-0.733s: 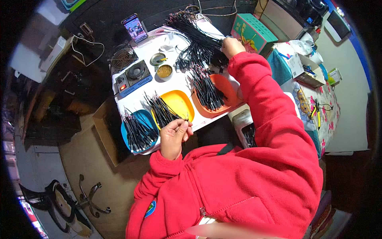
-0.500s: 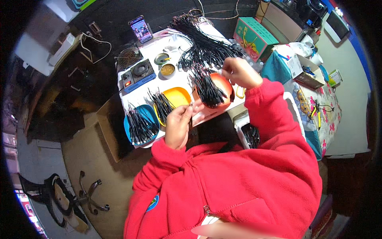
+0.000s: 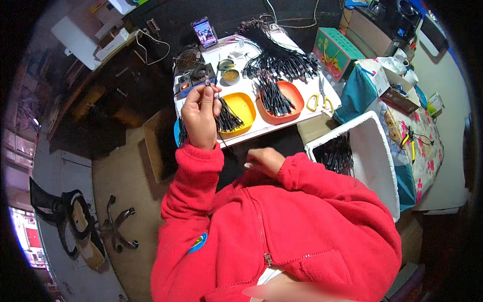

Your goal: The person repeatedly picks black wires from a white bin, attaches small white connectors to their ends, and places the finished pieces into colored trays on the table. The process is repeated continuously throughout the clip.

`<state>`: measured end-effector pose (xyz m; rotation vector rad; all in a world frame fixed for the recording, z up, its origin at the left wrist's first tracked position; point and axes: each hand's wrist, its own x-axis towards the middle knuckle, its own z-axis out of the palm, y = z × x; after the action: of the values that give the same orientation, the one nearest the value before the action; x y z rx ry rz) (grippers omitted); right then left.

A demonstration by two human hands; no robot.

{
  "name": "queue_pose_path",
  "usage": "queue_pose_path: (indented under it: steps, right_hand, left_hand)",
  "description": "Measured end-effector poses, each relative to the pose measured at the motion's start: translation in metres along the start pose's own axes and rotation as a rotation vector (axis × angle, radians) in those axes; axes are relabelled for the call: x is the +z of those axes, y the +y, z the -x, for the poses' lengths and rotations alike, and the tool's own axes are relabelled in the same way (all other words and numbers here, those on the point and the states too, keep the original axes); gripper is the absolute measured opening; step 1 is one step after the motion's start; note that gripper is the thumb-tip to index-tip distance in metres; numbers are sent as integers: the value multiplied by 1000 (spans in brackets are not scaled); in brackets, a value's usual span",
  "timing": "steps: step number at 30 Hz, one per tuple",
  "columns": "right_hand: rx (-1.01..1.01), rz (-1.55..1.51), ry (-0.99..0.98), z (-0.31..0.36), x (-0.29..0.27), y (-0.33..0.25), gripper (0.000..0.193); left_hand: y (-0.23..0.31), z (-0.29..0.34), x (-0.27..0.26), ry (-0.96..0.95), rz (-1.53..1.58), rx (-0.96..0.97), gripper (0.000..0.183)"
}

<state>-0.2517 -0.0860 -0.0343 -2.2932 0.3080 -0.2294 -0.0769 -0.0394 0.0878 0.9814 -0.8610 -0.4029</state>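
Observation:
My left hand is raised in front of the blue electric heater, its fingers pinched on a thin black cable whose reddish wire end points up. Below that hand, the cable appears to hang toward my lap. Close to my body my right hand is curled closed; a small whitish bit shows at its fingertips, and what it holds I cannot make out. Black cables lie in the yellow tray and the orange tray. The blue tray is mostly hidden behind my left arm.
A round tin with yellowish contents stands beside the heater, a phone behind. At the back lies a large cable heap. Yellow-handled scissors rest at the table's right. A white foam box with cables is at my right.
My left hand has risen with the cable from beside the trays toward the heater. My right hand has come down from above the orange tray to near my lap. The view has shifted.

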Motion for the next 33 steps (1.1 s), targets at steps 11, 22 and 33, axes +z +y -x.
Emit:
queue_pose_path:
  steps: [11, 22, 33]
  right_hand:
    - [-301, -879, 300, 3, -121, -46, 26]
    - [-167, -933, 636, 32, -79, -85, 14]
    - [-48, -1023, 558, 50, -83, -69, 19]
  left_hand:
    - [18, 85, 8, -259, 181, -330, 17]
    - [11, 95, 45, -235, -319, 45, 16]
    - [23, 108, 35, -252, 139, -417, 16]
